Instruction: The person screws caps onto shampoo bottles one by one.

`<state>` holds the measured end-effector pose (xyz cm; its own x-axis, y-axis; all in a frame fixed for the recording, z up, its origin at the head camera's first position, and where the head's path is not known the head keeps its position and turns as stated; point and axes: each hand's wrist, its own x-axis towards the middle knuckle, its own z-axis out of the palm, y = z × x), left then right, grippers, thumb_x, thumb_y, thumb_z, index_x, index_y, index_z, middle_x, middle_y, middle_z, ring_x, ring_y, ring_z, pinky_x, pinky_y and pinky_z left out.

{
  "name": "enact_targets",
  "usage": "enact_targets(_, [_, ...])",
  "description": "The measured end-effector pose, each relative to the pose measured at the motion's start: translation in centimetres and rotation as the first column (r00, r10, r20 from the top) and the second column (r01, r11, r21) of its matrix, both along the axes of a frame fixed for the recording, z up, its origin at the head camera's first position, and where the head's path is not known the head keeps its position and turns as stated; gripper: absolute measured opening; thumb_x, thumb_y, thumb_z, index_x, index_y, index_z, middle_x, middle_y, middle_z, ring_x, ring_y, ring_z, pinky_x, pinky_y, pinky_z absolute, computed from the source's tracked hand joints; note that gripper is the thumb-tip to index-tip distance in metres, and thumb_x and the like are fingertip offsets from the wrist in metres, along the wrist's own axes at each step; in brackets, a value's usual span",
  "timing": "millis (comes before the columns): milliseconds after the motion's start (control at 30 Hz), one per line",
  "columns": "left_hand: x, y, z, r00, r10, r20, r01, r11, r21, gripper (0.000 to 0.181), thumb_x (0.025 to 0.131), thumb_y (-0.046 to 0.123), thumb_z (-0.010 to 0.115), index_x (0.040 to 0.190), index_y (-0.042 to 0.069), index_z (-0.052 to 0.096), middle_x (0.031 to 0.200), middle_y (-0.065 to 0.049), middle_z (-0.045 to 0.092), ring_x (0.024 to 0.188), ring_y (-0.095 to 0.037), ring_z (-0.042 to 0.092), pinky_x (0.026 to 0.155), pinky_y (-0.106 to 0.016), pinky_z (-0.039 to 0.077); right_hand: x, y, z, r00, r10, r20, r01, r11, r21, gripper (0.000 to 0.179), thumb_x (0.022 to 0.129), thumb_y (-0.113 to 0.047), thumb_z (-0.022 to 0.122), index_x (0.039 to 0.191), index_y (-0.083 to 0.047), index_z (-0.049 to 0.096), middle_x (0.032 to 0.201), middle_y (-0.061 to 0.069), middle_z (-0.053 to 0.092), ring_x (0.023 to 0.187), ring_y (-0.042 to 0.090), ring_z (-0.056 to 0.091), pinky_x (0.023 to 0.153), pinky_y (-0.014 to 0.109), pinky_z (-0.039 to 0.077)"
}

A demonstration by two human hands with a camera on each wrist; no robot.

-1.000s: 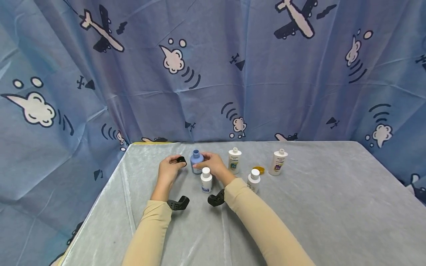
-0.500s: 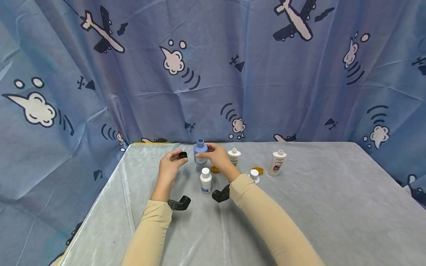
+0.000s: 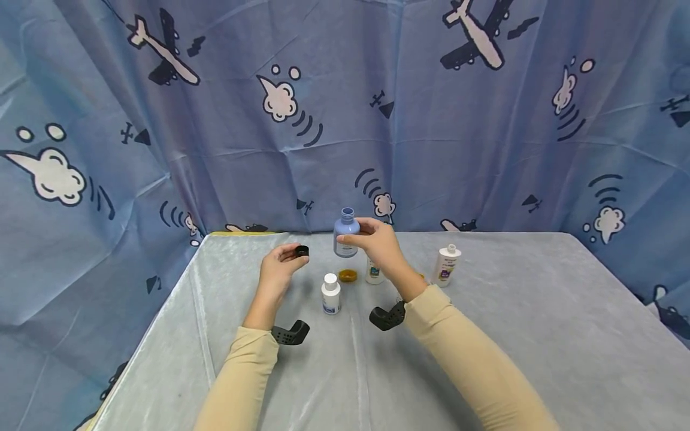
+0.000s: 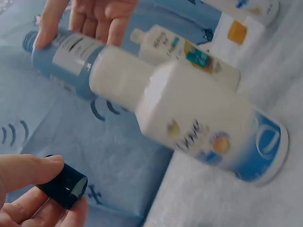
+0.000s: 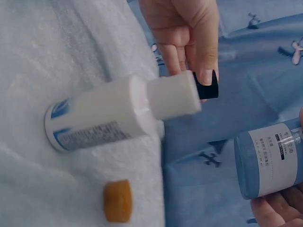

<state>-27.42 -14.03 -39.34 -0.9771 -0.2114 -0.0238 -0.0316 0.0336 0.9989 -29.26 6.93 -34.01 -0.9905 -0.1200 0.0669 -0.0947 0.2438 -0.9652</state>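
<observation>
Right grip (image 3: pixel 381 242) is clamping the blue bottle (image 3: pixel 343 231), light and slick I'm guessing, best held mid-body; left grip (image 3: pixel 277 270) is pinching the black cap (image 3: pixel 302 251).

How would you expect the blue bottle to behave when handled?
The blue bottle is probably stiff: no dent shows where the right hand grips it. Its smooth surface may be slippery; any contents could spill from its uncapped neck.

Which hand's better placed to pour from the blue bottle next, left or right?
Right, probably. The right hand grips the blue bottle, which is upright with its mouth open. The left hand is pinching the black cap, so it would likely need freeing first.
</observation>
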Motion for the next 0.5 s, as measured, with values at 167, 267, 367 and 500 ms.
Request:
enact_targets(167, [0.6,0.9,1.1,0.999,-0.033,-0.035,0.033,0.999,0.005,0.043,0.087,0.002,0.073,0.128,0.000,0.062,0.129,-0.020,0.063,0.120,-0.026,0.058,0.104,-0.036,0.049,1.7,2.6,0.8,1.000,-0.011,-0.010,0.011,1.000,-0.004,0.057,0.082,-0.019,0.082,0.132,-0.006,0.060,0.132,0.014,0.065,0.122,0.027,0.062,0.105,0.041,0.049])
enact_targets(267, [1.0,1.4,1.6,0.998,-0.046,-0.045,0.046,0.999,-0.002,0.042,0.087,0.004,0.073,0.128,0.002,0.064,0.127,-0.018,0.064,0.118,-0.024,0.060,0.102,-0.032,0.051,2.8,3.7,1.0,1.000,-0.014,0.005,0.014,1.000,0.009,0.057,0.083,-0.019,0.081,0.133,-0.006,0.058,0.133,0.014,0.063,0.122,0.027,0.061,0.105,0.040,0.050])
enact_targets(367, [1.3,1.9,1.8,0.997,-0.055,-0.061,0.055,0.998,-0.002,0.041,0.088,0.005,0.073,0.128,0.004,0.065,0.126,-0.017,0.064,0.115,-0.022,0.060,0.098,-0.027,0.052,3.8,4.7,0.9,1.000,-0.012,0.011,0.011,0.999,0.038,0.059,0.083,-0.021,0.081,0.135,-0.006,0.058,0.135,0.014,0.062,0.123,0.028,0.060,0.106,0.041,0.049])
enact_targets(500, [1.9,2.5,2.2,0.993,-0.076,-0.094,0.078,0.997,0.015,0.042,0.088,0.005,0.073,0.129,0.006,0.065,0.129,-0.016,0.064,0.116,-0.021,0.061,0.100,-0.030,0.052,5.1,6.0,0.9,1.000,-0.014,0.002,0.013,0.999,0.048,0.061,0.083,-0.024,0.081,0.137,-0.007,0.058,0.137,0.014,0.062,0.125,0.027,0.060,0.106,0.039,0.049])
